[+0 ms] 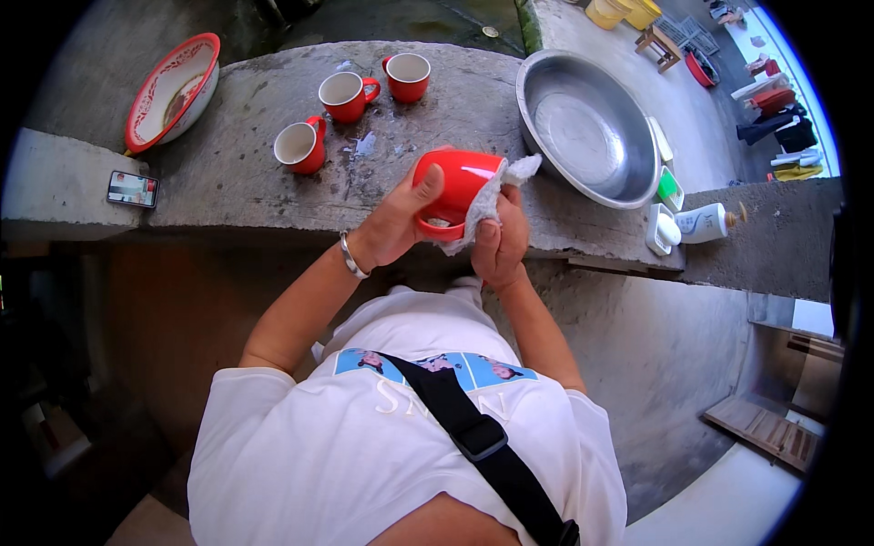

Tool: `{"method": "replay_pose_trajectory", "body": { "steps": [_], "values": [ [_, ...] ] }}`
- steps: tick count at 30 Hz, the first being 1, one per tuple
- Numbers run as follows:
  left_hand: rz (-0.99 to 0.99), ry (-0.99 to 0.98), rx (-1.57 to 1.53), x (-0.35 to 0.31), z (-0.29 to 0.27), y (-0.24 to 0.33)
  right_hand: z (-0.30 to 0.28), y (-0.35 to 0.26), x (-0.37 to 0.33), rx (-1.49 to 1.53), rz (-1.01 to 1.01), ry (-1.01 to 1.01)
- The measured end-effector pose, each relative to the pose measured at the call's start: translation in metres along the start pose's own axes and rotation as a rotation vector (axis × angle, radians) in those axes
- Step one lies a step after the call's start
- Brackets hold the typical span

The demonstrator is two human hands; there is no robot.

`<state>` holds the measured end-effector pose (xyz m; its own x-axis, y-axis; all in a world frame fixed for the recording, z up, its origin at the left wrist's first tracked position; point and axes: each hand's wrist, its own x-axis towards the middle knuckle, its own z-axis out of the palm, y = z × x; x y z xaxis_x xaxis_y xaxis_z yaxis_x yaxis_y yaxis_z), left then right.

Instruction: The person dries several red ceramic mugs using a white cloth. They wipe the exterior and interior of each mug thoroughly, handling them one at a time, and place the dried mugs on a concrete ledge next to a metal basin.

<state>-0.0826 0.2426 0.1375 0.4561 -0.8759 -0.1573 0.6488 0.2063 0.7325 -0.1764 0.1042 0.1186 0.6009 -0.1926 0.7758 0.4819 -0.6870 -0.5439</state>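
Note:
A red mug (pixel 458 182) lies tipped on its side in the air between my hands, just over the near edge of the concrete ledge. My left hand (pixel 397 211) grips its base end, thumb along the red wall. With my right hand (pixel 503 238) I hold a crumpled white cloth (pixel 484 207) against the mug's rim; the cloth hides the opening. Three more red mugs with white insides stand upright beyond my left hand: a near one (pixel 300 146), a middle one (pixel 347 96) and a far one (pixel 407 77).
A large metal basin (pixel 537 105) sits on the ledge (pixel 246 182) at right. Beside it are a white bottle (pixel 701 224), a soap dish (pixel 657 238) and a green-and-white brush (pixel 670 189). At left are a red-rimmed enamel basin (pixel 208 55) and a phone (pixel 133 188).

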Motion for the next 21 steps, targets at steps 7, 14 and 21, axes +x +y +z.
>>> {"method": "replay_pose_trajectory", "body": {
  "steps": [7,14,21],
  "values": [
    [0.687,0.071,1.084,0.009,-0.017,0.002,-0.003,-0.007,0.008,0.535,0.909,0.087],
    [0.500,0.073,0.742,0.008,-0.016,-0.011,0.006,-0.002,0.012,0.477,0.896,0.186],
    [0.052,0.122,0.268,0.007,-0.009,-0.004,0.012,-0.005,-0.007,0.028,0.175,0.099]
  ]
}}
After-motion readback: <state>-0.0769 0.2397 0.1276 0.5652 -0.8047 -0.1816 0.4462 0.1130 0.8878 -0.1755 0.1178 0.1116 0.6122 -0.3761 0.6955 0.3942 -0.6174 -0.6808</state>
